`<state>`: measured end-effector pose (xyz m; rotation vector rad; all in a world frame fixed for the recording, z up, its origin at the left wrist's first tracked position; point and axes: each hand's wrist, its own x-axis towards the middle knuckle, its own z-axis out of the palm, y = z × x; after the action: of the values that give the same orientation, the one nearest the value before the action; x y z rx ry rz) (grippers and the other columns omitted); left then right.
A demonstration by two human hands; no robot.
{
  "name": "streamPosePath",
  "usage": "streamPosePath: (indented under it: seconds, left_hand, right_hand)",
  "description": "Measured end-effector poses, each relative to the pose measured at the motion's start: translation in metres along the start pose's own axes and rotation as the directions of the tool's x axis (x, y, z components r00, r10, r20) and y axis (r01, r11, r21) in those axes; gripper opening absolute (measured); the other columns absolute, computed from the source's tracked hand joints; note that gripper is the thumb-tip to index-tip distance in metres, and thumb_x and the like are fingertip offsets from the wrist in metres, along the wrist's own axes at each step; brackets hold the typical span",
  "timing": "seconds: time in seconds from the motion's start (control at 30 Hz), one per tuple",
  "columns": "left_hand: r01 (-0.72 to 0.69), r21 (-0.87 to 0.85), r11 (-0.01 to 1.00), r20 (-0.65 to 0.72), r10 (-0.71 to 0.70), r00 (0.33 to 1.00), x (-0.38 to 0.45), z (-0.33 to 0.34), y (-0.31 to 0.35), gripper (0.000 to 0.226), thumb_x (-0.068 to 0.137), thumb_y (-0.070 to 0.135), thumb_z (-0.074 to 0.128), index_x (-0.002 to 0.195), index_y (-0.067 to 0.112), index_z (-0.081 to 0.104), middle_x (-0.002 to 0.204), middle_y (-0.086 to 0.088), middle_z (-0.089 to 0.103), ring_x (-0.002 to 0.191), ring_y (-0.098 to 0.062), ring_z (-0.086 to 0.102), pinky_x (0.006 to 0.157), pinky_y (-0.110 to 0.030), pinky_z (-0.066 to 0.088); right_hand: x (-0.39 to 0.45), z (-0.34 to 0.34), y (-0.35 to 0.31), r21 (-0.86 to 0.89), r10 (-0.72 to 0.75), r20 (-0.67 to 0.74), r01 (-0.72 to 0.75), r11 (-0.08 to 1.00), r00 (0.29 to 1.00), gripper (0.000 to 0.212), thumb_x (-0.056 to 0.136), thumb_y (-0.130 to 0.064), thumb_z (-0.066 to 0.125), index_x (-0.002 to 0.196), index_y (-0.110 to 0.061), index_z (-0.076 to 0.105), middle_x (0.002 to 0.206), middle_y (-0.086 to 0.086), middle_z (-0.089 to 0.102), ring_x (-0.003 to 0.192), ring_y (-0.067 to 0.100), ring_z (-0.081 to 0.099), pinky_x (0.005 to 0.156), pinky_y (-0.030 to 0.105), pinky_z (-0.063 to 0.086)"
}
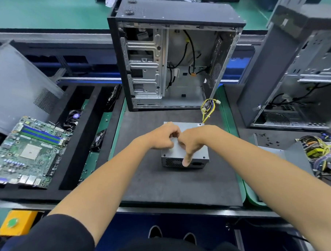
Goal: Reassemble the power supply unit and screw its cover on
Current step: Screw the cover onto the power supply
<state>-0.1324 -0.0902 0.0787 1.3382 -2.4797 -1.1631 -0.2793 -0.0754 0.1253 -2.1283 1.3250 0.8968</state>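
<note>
We bring both hands together over the grey metal box-shaped power supply unit (185,154) directly beneath them on the dark bench mat (158,182), left hand (163,135) curled, right hand (191,143) with one finger down its front, probably steadying the cover, though we cannot tell if either holds a screw.

Open computer case (175,55) standing on dark mat (154,181), motherboard (29,151) lying at left, second case (299,74) at right

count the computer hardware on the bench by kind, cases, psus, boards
Open dark grey tower computer cases: 2, one at centre, one at right
Closed grey metal box power supply units: 1, under both hands
Opened power supply with yellow wiring: 1
Green motherboards: 1
Loose grey side panels: 1
Total: 6
</note>
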Motion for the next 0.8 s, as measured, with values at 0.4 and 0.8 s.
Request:
streamPosePath:
  seconds: [0.4,0.8]
  left_hand:
    - [-0.146,0.427,0.892,0.011,0.157,0.988,-0.026,0.015,-0.008,0.088,0.062,0.030,0.084,0.135,0.015,0.037,0.126,-0.002,0.036,0.112,-0.020,0.030,0.099,-0.033,0.032]
    - [-0.131,0.242,0.961,0.016,0.130,0.991,-0.032,0.012,-0.016,0.076,0.071,0.017,0.078,0.138,0.018,0.041,0.138,0.004,0.032,0.124,-0.013,0.026,0.103,-0.022,0.025]
  right_hand:
    - [0.004,0.039,0.002,-0.181,-0.102,-0.343,0.040,0.983,0.934,0.050,0.074,-0.038,0.071,0.112,-0.011,0.054,0.107,0.007,0.056,0.076,0.021,0.046,0.064,0.031,0.038]
    - [-0.006,0.042,0.008,-0.064,-0.123,-0.333,0.108,0.992,0.935,0.034,0.074,-0.023,0.073,0.089,-0.013,0.044,0.095,0.003,0.045,0.077,0.022,0.048,0.060,0.032,0.032]
